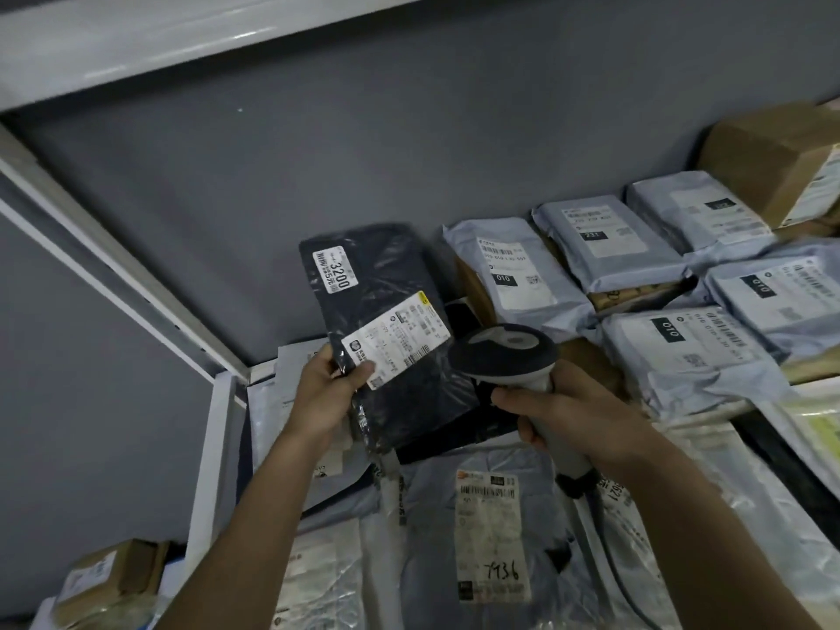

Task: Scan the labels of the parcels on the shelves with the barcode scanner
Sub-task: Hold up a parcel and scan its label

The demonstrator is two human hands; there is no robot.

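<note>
Pinching the black parcel (386,329) by its edge, left hand (325,393); right hand (563,416) grips the scanner (504,352).

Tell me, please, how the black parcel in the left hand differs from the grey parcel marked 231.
The black parcel is dark and held tilted up by the left hand; the grey parcel marked 231 is pale and lies on the shelf. The black one carries two labels, the grey one. Both are plastic mailers.
</note>
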